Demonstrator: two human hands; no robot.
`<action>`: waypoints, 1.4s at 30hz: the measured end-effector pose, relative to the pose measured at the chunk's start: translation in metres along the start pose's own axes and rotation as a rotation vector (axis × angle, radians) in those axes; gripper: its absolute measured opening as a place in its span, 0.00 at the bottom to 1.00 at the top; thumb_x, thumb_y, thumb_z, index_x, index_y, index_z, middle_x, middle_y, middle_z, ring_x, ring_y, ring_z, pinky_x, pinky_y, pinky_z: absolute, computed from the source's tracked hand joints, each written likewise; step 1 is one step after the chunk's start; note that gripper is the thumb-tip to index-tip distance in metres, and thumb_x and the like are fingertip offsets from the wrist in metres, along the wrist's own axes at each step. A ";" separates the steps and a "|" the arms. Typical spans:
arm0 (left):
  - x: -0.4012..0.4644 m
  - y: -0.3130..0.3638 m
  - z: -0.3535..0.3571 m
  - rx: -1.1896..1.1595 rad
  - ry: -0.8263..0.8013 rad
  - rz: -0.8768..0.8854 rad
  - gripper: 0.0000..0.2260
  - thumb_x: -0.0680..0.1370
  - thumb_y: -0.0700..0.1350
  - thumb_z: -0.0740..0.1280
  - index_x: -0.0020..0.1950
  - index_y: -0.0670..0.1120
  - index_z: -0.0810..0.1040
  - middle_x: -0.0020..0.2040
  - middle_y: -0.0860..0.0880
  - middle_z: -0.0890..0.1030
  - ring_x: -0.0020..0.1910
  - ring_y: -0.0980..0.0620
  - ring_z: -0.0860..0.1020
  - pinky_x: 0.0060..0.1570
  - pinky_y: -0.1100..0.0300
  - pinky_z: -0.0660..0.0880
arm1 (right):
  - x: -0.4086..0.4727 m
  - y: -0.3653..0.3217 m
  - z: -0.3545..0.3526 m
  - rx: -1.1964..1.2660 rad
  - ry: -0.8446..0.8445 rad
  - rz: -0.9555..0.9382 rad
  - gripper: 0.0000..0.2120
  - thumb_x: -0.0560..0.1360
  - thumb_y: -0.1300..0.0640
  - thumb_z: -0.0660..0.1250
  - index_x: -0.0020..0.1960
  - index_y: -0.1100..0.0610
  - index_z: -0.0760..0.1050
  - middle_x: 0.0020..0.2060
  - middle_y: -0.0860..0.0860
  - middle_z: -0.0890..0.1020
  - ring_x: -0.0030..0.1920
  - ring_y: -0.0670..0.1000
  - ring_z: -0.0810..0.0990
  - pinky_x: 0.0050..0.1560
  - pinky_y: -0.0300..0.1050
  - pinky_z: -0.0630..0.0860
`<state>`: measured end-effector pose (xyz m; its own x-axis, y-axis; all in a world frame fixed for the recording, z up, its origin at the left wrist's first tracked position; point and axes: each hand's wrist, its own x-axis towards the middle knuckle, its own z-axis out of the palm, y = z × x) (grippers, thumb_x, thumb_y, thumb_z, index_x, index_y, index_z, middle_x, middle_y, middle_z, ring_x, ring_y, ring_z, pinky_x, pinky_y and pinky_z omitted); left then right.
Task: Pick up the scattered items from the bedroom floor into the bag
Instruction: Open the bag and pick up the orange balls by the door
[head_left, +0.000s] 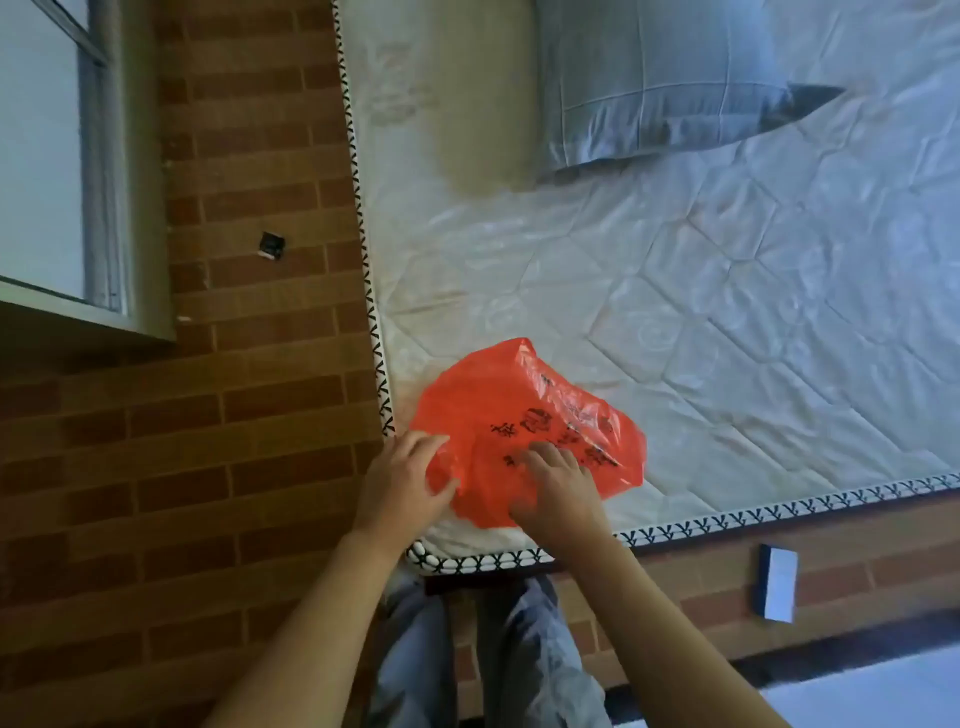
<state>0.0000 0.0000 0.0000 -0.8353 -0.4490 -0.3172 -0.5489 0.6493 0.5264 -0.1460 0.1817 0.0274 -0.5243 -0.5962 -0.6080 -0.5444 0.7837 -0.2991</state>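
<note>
An orange plastic bag (519, 415) with black print lies on the near corner of the mattress (727, 291). My left hand (402, 483) pinches the bag's left edge. My right hand (558, 493) rests on the bag's near side with fingers curled into the plastic. A small black item (271, 245) lies on the brick-patterned floor to the left of the bed. A blue and white box (777, 583) lies on the floor at the foot of the bed, to the right of my legs.
A grey pillow (660, 78) and a beige bolster (483, 93) sit at the far end of the mattress. A grey-framed window or door (78, 156) fills the upper left. My legs in jeans (493, 660) stand against the bed's corner.
</note>
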 end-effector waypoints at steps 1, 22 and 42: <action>0.002 -0.005 0.008 0.008 -0.005 0.013 0.28 0.74 0.56 0.77 0.72 0.50 0.77 0.65 0.53 0.77 0.65 0.53 0.74 0.66 0.57 0.74 | 0.005 -0.001 0.006 -0.013 -0.008 -0.018 0.31 0.71 0.48 0.69 0.74 0.47 0.70 0.70 0.45 0.72 0.68 0.55 0.71 0.65 0.55 0.72; 0.005 -0.040 0.091 -0.002 0.015 -0.078 0.10 0.74 0.41 0.77 0.54 0.49 0.84 0.51 0.54 0.81 0.47 0.53 0.80 0.42 0.59 0.81 | 0.062 -0.015 0.124 0.025 0.076 -0.065 0.14 0.66 0.70 0.74 0.46 0.56 0.76 0.37 0.51 0.81 0.36 0.56 0.81 0.34 0.45 0.73; -0.059 0.078 -0.141 -0.027 0.474 0.003 0.06 0.73 0.44 0.78 0.48 0.47 0.86 0.49 0.52 0.79 0.49 0.49 0.76 0.46 0.51 0.77 | -0.068 -0.065 -0.143 0.276 0.463 -0.262 0.30 0.71 0.71 0.63 0.69 0.50 0.77 0.55 0.49 0.81 0.56 0.54 0.79 0.54 0.47 0.75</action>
<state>0.0109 -0.0093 0.1710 -0.7275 -0.6818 0.0766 -0.5398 0.6377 0.5495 -0.1687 0.1460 0.1936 -0.6604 -0.7408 -0.1231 -0.5360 0.5798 -0.6137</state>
